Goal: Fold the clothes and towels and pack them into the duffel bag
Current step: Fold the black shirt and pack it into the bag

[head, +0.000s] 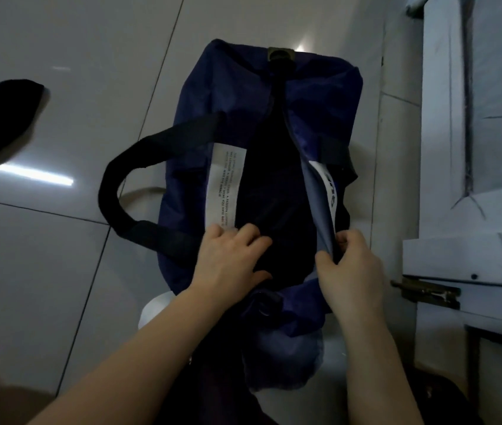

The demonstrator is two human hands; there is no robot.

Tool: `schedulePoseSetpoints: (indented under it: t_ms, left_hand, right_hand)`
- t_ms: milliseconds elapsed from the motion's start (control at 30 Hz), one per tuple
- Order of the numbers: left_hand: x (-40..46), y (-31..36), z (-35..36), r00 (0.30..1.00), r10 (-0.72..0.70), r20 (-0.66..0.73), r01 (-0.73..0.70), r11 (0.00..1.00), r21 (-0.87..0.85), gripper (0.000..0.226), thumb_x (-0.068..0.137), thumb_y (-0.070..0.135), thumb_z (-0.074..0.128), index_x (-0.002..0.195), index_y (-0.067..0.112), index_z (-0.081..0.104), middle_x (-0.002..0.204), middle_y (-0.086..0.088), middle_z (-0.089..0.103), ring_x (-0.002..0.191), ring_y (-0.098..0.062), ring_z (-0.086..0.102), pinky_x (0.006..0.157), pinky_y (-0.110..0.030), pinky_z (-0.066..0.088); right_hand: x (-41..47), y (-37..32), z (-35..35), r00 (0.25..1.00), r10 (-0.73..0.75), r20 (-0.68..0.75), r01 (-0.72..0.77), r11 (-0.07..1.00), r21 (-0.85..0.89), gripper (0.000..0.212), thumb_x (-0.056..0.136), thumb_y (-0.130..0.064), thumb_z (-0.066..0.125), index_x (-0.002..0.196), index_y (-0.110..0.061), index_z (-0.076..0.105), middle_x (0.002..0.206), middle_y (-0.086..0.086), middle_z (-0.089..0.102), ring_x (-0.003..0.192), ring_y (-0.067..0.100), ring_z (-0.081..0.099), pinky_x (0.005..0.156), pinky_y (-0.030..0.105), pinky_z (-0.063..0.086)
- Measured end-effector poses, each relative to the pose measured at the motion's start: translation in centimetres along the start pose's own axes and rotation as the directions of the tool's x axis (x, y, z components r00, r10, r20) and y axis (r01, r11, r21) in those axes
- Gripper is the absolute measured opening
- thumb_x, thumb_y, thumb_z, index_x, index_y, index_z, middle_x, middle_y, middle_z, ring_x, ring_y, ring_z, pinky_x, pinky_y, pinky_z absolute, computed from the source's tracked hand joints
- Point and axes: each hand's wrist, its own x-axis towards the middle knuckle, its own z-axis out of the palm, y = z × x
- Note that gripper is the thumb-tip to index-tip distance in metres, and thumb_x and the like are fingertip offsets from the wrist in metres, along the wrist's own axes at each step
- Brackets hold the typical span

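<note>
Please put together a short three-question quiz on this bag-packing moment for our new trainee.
1. True or false: the navy fabric duffel bag stands on a wooden table.
2. Which hand pinches the edge of the bag's opening? A) the left hand B) the right hand C) neither
3. Fill in: the black webbing carry handle lies out to the ____ side of the bag.

Key
1. False: it lies on the glossy pale tiled floor.
2. B: its thumb and fingers pinch the right edge, folding back the grey lining; the left hand rests its curled fingers at the left edge.
3. Left.
</note>
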Motion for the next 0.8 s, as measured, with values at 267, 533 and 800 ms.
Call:
schedulePoseSetpoints:
  t_ms: [267, 533, 800]
  left_hand:
    - [1.3, 2.0, 2.4, 0.99, 0.104, -0.09, -0.1, 0.994, 0.044, 0.021, 0.065, 0.024, 0.075, 0.085, 0.022, 0.071, 0.074, 0.002, 0.061, 0.061, -0.021, 0.057, 0.061, -0.031, 0.032]
    - [2.3, -2.3, -4.6, 0.879, 0.002, 0.476, 0.255, 0.843, -0.474, 0.033, 0.082, 0.043, 0.07, 0.114, 0.038, 0.067, 0.09, 0.017, 0.063, 0.087, -0.006, 0.058, 0.078, -0.023, 0.044]
    - [2.1, -0.7, -4.7, 0.743, 0.146, 0.654, 0.095, 0.943, -0.318, 0.034, 0.099, 0.042, 0.041, 0.131, 0.042, 0.052, 0.134, 0.014, 0.055, 0.123, -0.014, 0.05, 0.1, -0.03, 0.039]
  right_hand:
    - [-0.2, 0.5, -1.1, 1.0, -0.007, -0.018, 0.007, 1.0, 0.027, 0.025, 0.091, -0.015, 0.059, 0.115, -0.014, 0.055, 0.078, -0.014, 0.047, 0.064, -0.004, 0.044, 0.053, 0.01, 0.031]
    - [0.0, 0.8, -2.8, 0.999, -0.037, 0.033, 0.032, 0.991, 0.128, 0.02, 0.091, -0.015, 0.059, 0.111, -0.017, 0.056, 0.08, -0.017, 0.05, 0.067, -0.006, 0.046, 0.054, 0.012, 0.033]
    - [-0.2, 1.0, -2.4, 0.996, -0.066, 0.065, 0.052, 0.977, 0.205, 0.016, 0.091, -0.014, 0.06, 0.1, -0.025, 0.052, 0.083, -0.023, 0.051, 0.071, -0.008, 0.048, 0.058, 0.012, 0.036]
